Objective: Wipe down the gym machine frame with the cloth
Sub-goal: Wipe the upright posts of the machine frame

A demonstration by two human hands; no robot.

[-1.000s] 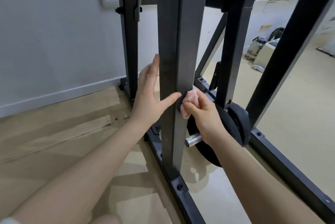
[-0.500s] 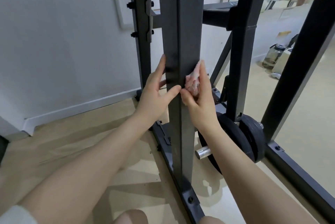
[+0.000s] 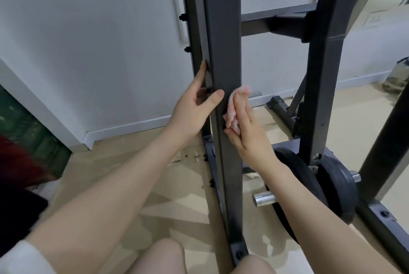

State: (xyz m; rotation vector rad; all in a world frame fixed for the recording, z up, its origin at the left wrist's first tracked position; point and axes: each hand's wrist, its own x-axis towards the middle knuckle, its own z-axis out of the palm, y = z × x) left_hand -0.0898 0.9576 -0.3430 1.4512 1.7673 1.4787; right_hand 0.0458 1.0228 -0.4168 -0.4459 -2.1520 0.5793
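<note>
The gym machine frame's near dark grey upright post (image 3: 225,41) rises in the middle of the head view. My left hand (image 3: 194,109) rests on its left side with fingers straight up the post and the thumb across the front face. My right hand (image 3: 245,132) presses a bunched pink cloth (image 3: 231,111) flat against the post's right edge, fingers straight over it. Both hands are level with each other, about mid-height in the view.
A second upright (image 3: 321,74) and crossbar stand behind to the right. Black weight plates (image 3: 338,187) on a steel peg (image 3: 263,199) sit low beside the post. The base rail (image 3: 376,225) runs along the floor at right. A dark and red object (image 3: 17,163) lies at left.
Both hands have slid up the post together. My right hand went from pinching the cloth at the post's edge to pressing it with flat fingers.
</note>
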